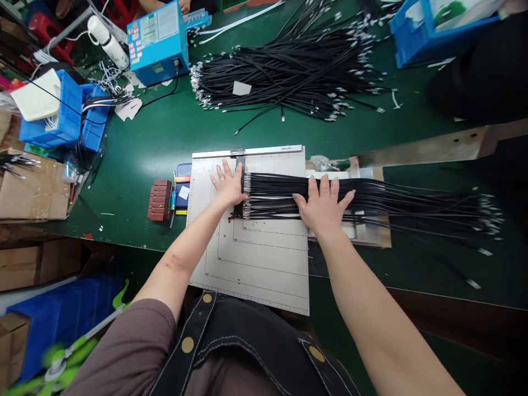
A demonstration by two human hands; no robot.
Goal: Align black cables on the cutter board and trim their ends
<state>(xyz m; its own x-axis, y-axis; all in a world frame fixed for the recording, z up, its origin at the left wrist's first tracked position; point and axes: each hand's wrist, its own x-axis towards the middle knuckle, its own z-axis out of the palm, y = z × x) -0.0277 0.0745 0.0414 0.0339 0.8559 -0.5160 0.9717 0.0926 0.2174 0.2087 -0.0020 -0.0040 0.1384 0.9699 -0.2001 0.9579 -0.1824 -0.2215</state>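
Observation:
A row of black cables (272,190) with metal-tipped ends lies side by side across a paper cutter board (264,264). Their left ends line up against a dark bar (238,210) on the board. My left hand (229,186) is spread with fingers apart, by the bar and the cable ends. Flat on top of the cables rests my right hand (325,203), fingers spread, near the board's right edge. From there the cables run right over a cardboard piece (385,236), and their far ends fan out on the green table. The cutter's long blade arm (429,148) is raised at the right.
A big heap of black cables (284,71) lies behind the board. A blue box-shaped device (159,41) and blue bins (53,121) stand at the left and back. Brown ridged blocks (159,201) sit left of the board. Another blue bin (437,36) is at back right.

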